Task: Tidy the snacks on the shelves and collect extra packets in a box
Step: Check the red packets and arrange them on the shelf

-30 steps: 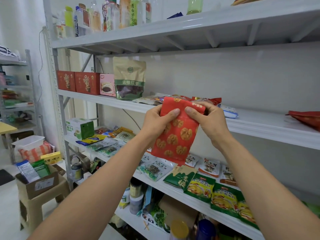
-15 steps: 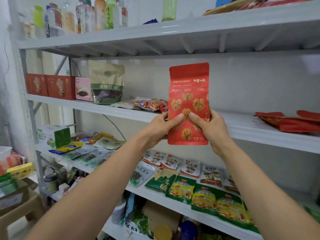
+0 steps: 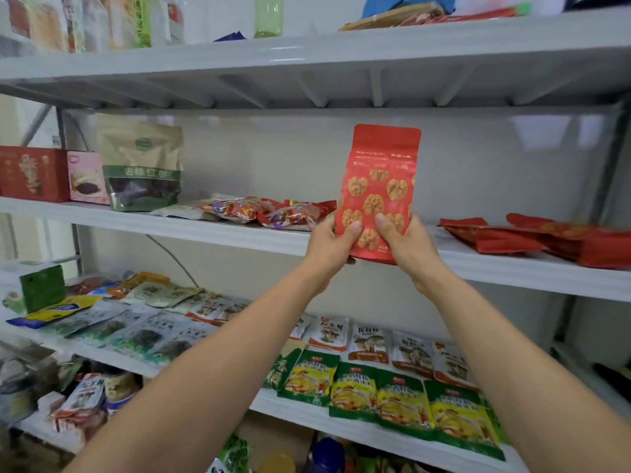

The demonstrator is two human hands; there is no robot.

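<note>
L hand (image 3: 328,249) & R hand (image 3: 411,249) pinch red walnut pouch (image 3: 379,186) upright by its base, thumbs front. Red packs (image 3: 495,238) lie at 3 o'clock.

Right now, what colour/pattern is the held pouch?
The pouch is red with walnut print; head view.

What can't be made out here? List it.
Head view:
- Red pouch: lower corners covered by the left hand and right hand gripping it; whether it touches the shelf is unclear.
- Pouch print: too blurred to read.
- Red packets: cut off by the right edge.
- Bottles: tops cut off by the upper edge.
- Box: out of frame.
</note>
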